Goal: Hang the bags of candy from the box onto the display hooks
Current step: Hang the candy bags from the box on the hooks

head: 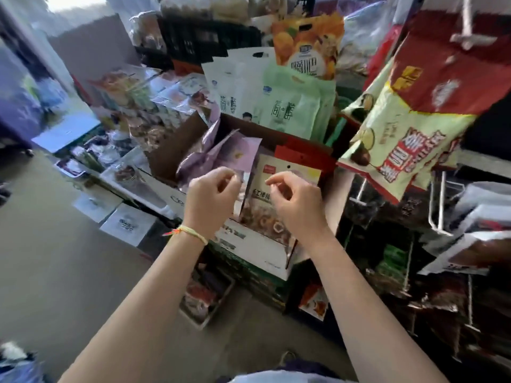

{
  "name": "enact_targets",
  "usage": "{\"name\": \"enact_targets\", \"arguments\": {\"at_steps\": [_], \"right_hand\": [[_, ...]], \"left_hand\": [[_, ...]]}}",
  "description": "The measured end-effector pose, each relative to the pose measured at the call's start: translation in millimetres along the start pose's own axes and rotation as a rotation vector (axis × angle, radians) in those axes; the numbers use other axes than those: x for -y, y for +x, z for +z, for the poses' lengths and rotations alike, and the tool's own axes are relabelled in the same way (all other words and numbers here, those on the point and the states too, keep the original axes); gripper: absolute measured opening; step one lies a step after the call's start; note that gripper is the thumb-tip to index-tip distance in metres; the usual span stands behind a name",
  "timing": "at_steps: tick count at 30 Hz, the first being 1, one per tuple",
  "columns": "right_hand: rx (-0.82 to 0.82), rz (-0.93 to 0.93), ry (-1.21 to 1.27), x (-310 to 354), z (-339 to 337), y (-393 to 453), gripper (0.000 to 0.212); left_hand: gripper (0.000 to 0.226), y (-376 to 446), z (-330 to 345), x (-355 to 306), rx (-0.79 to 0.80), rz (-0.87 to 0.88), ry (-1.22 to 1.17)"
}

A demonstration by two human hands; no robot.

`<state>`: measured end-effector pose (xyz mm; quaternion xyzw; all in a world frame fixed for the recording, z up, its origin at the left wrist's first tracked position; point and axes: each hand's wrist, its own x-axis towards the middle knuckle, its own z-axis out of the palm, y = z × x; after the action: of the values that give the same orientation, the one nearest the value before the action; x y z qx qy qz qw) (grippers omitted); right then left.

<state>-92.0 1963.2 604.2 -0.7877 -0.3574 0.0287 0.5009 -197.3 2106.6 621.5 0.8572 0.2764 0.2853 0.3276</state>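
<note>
An open cardboard box [257, 246] stands in front of me. Inside it, a beige candy bag [290, 172] with a red label stands upright beside several purple bags [221, 154]. My left hand [211, 200] hovers over the box by the purple bags, fingers loosely curled, holding nothing I can see. My right hand [297, 203] hovers in front of the beige bag, also loosely curled and empty. White wire display hooks [439, 208] stick out of the rack on the right. A red and yellow bag [414, 114] hangs higher up on the rack.
White and green pouches [276, 106] and an orange bag [309, 42] stand behind the box. Boxes of packaged snacks [132, 106] line the left side, and more bags [470, 250] hang on the lower right rack. Small boxes [204, 297] sit on the floor below.
</note>
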Motion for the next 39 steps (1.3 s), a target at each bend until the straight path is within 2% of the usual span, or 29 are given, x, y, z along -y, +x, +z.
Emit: {"name": "enact_targets", "arguments": {"at_steps": [2,3,6,8,9,10,12,15,18,20,23,25,28,29,31,33,36,39], "right_hand": [[0.052,0.110,-0.067,2,12,24,0.013],[0.137,0.217,-0.083,5,19,35,0.015],[0.416,0.505,-0.094,15,49,63,0.042],[0.494,0.574,-0.164,22,66,81,0.060],[0.497,0.593,-0.190,24,71,88,0.062],[0.462,0.612,-0.184,24,75,96,0.057],[0.310,0.677,-0.101,20,80,106,0.033],[0.099,0.741,-0.040,10,100,120,0.030],[0.028,0.780,0.012,9,126,122,0.022],[-0.004,0.811,0.073,9,138,118,0.025],[-0.082,0.817,0.097,18,142,113,0.026],[-0.140,0.767,0.118,24,138,110,0.029],[-0.247,0.689,0.119,33,119,104,0.052],[-0.279,0.669,0.139,37,110,101,0.050],[-0.319,0.602,0.197,46,87,94,0.027],[-0.363,0.534,0.238,54,64,82,0.022],[-0.419,0.452,0.318,68,26,55,0.028],[-0.359,0.375,0.379,81,-7,24,0.037]], "left_hand": [[0.027,33,-5,14,0.055,-0.014,0.024],[0.028,48,-5,22,0.108,-0.008,0.058],[0.019,88,-1,49,0.269,0.045,0.227],[0.022,112,2,70,0.342,0.128,0.246],[0.027,123,3,80,0.355,0.189,0.241],[0.030,134,4,91,0.348,0.254,0.250],[0.025,149,6,108,0.338,0.349,0.281],[0.030,165,10,120,0.350,0.413,0.236],[0.037,167,13,122,0.317,0.449,0.102],[0.046,166,12,121,0.306,0.454,0.028],[0.047,167,14,126,0.346,0.446,0.000],[0.041,170,15,128,0.349,0.418,-0.018],[0.046,173,15,119,0.438,0.296,-0.138],[0.051,173,15,115,0.447,0.246,-0.201],[0.068,172,15,103,0.474,0.137,-0.341],[0.078,168,12,85,0.514,0.047,-0.553],[0.055,153,3,48,0.613,-0.058,-0.865],[0.037,136,-4,16,0.784,-0.066,-1.094]]}}
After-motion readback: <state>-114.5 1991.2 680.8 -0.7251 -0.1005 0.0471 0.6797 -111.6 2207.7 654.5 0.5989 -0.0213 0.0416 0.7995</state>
